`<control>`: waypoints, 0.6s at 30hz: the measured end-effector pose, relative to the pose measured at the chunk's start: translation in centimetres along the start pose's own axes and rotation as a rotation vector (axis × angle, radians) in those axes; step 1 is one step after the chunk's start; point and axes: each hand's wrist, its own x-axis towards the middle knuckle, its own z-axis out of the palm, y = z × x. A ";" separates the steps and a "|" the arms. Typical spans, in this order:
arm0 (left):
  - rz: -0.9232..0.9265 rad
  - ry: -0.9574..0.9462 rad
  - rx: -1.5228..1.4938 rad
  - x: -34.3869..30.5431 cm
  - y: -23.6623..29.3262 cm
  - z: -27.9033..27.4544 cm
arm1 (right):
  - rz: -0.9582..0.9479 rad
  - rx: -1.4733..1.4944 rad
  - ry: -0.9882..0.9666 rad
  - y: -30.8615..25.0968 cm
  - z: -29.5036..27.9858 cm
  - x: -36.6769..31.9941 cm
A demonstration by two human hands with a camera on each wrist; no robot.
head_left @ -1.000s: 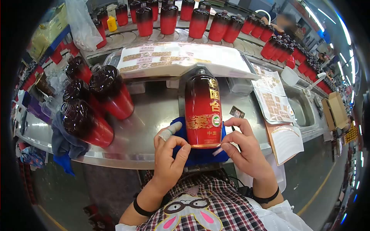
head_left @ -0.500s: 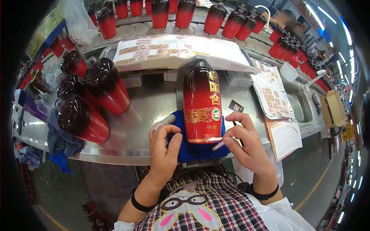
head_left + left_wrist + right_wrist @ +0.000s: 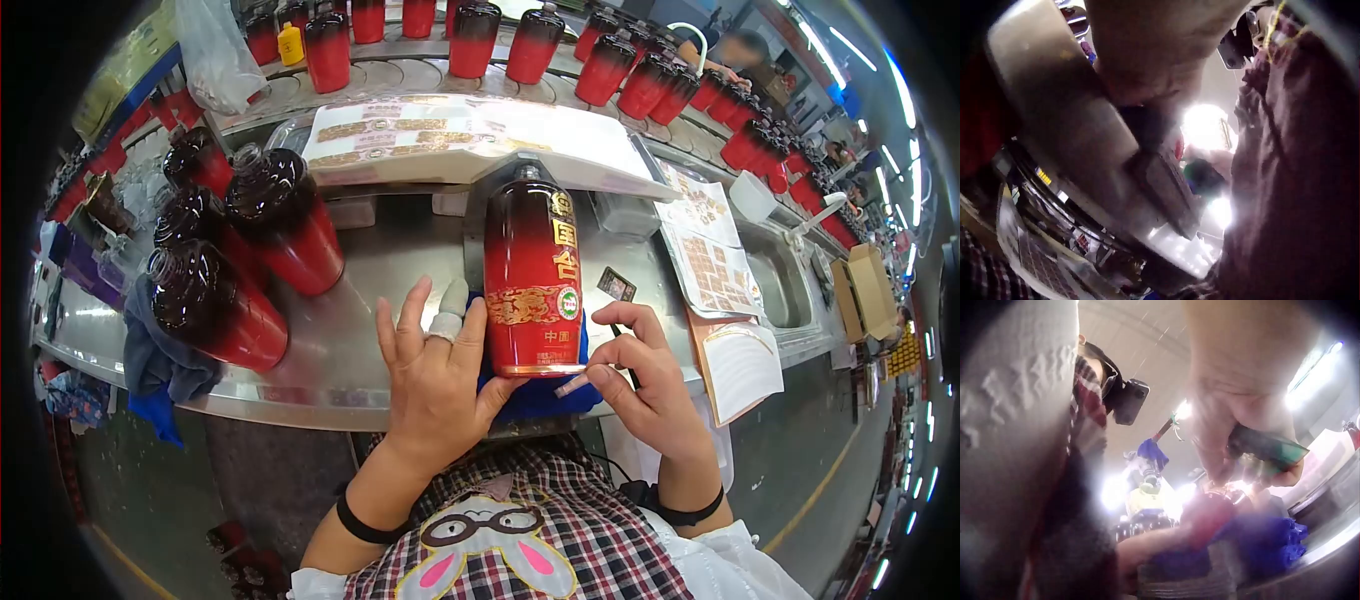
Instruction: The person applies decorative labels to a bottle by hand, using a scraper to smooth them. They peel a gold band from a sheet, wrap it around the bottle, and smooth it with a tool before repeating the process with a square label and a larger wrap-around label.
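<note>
A red-and-black bottle with gold lettering [image 3: 528, 265] leans back in front of me, its base over a blue cloth [image 3: 545, 402]. My left hand [image 3: 430, 370] lies back-up along its left side, fingers spread, thumb at the base. Grey and white wraps cover one of its fingers. On the other side, my right hand [image 3: 645, 385] has thumb and forefinger bent together at the bottle's lower right corner, where a small pale strip [image 3: 572, 387] shows. In the right wrist view, its curled fingers hold a dark tool with a green end [image 3: 1269, 449]. The left wrist view is dark.
Several unlabelled bottles [image 3: 290, 225] stand at left beside a grey cloth [image 3: 170, 350]. Label sheets lie on a white sloped stand [image 3: 400, 130] behind the bottle, with more printed sheets [image 3: 710, 270] at right near a sink [image 3: 780, 285]. Bottles line the conveyor [image 3: 400, 72] at the back.
My left hand has gone from bent fingers over the cloth to spread fingers along the bottle's side. The right hand stays at the base corner. Bottles on the conveyor have shifted.
</note>
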 end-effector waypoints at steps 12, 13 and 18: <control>-0.298 0.008 -1.131 -0.8 -0.9 2.6 | -0.019 0.019 0.016 -0.2 -0.6 -0.3; -0.323 0.004 -1.128 -0.7 -0.9 2.6 | -0.023 0.018 0.014 -0.3 -0.6 -0.2; -0.332 -0.043 -1.040 -0.4 -0.5 2.5 | -0.032 0.021 0.019 -0.1 -0.7 -0.3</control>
